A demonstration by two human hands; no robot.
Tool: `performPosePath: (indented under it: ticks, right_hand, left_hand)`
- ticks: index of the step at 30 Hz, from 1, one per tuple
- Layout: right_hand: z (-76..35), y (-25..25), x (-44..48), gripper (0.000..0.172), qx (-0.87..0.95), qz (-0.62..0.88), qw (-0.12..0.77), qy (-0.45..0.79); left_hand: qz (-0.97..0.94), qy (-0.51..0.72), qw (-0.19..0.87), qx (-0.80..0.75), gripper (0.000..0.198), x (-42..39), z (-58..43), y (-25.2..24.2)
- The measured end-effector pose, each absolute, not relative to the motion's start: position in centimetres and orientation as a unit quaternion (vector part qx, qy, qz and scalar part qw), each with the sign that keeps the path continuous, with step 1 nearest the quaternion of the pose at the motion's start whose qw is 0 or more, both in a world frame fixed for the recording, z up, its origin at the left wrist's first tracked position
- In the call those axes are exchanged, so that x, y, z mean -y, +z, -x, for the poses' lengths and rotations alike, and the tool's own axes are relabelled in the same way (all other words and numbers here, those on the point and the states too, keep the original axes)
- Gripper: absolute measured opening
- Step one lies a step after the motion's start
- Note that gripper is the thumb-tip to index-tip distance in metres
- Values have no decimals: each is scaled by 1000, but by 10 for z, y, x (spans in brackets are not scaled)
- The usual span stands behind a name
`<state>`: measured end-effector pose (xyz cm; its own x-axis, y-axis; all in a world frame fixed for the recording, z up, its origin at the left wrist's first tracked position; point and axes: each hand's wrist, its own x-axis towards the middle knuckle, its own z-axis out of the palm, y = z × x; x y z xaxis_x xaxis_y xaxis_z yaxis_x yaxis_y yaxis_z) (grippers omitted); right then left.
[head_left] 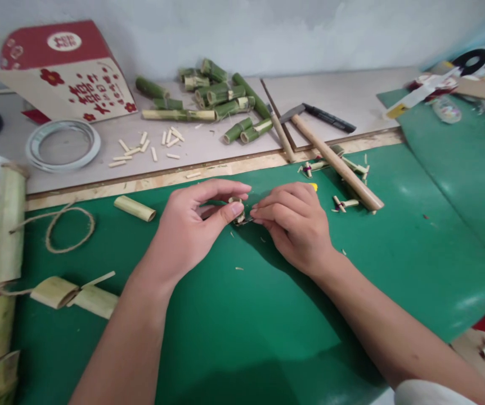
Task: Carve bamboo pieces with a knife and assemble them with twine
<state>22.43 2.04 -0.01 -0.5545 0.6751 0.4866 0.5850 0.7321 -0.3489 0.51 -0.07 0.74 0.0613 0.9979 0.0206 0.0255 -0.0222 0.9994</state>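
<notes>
Over the middle of the green mat [242,332], my left hand [196,225] grips a short, hollow bamboo piece [236,201] between thumb and fingers. Close on its right, my right hand [297,222] is closed in a pinch on a thin dark tool [245,221], whose tip meets the lower side of the bamboo piece. Most of that tool is hidden by the fingers, so its kind is unclear. A peeled bamboo tube [135,208] lies to the left of my left hand. Small shavings [239,268] are scattered on the mat below both hands.
Cut green bamboo lengths [221,93] are piled at the back, with short pale sticks [153,153] in front. A hammer [337,160] lies right of my hands, beside a black marker [329,118]. At left are a tape roll [63,144], twine [70,228] and jointed bamboo pieces [54,292].
</notes>
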Motion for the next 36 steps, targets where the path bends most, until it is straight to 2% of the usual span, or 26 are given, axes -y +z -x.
performPosePath:
  ticks: [4, 20, 28, 36]
  right_hand:
    - [-225, 0, -22, 17, 877, 342, 331, 71]
    - [-223, -3, -30, 23, 877, 371, 278, 128]
    - [-222, 1, -32, 24, 892, 360, 233, 142]
    - [-220, 4, -33, 20, 893, 349, 231, 168]
  left_hand:
    - [-536, 484, 498, -480, 23, -1, -6, 5]
    - [-563, 505, 464, -462, 6, -8, -7, 0]
    - [-566, 510, 451, -464, 8, -8, -9, -2]
    - [-575, 511, 435, -469, 11, -8, -8, -6]
